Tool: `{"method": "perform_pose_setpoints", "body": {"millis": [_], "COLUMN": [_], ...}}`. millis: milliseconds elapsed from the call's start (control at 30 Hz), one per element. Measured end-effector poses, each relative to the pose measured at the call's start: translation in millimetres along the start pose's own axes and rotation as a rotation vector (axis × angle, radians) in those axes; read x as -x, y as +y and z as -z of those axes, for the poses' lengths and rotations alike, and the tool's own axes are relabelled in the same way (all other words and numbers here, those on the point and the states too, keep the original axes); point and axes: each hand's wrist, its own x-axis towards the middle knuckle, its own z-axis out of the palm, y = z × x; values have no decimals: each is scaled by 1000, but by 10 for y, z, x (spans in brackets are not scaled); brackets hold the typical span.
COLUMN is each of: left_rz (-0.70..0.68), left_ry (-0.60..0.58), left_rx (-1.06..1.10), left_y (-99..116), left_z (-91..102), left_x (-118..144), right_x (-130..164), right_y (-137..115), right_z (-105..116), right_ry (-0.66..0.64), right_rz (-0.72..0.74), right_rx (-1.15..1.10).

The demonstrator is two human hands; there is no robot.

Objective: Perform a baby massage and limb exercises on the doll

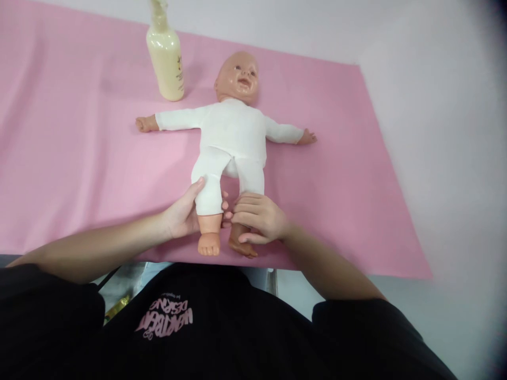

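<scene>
Left hand [182, 214]: palm turned inward, thumb extended upward, fingers curled in a partial grasp | Right hand [259, 216]: palm down, fingers bent, fingertips pointing left, closed in a grasp | Forearms: both bare, converging toward centre | Hands: nearly touching at fingertips

a cream lotion bottle [165, 58] stands upright at the far side of a pink sheet [71, 148] spread flat over the pale worktop [443, 121], with a black shirt [222, 327] bearing pink lettering along the near edge.
</scene>
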Motion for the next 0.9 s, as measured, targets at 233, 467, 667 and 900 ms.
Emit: {"method": "perform_pose_setpoints", "body": {"millis": [233,467,667,900], "left_rz": [-78,-123,-134,-281], "left_ry": [80,239,355,432], "left_rx": [-6,-46,-106,-251], "left_y": [81,158,201,193], "left_z": [14,-8,-60,-86], "left_x": [-55,-99,-112,-95], "right_x": [-11,-34,-34,-44], "right_y": [85,97,85,77], "right_z": [23,21,29,17], "right_ry": [-112,-225,-356,-453], "right_rz": [-4,-25,-59,-73], "right_rx": [40,73,146,208]}}
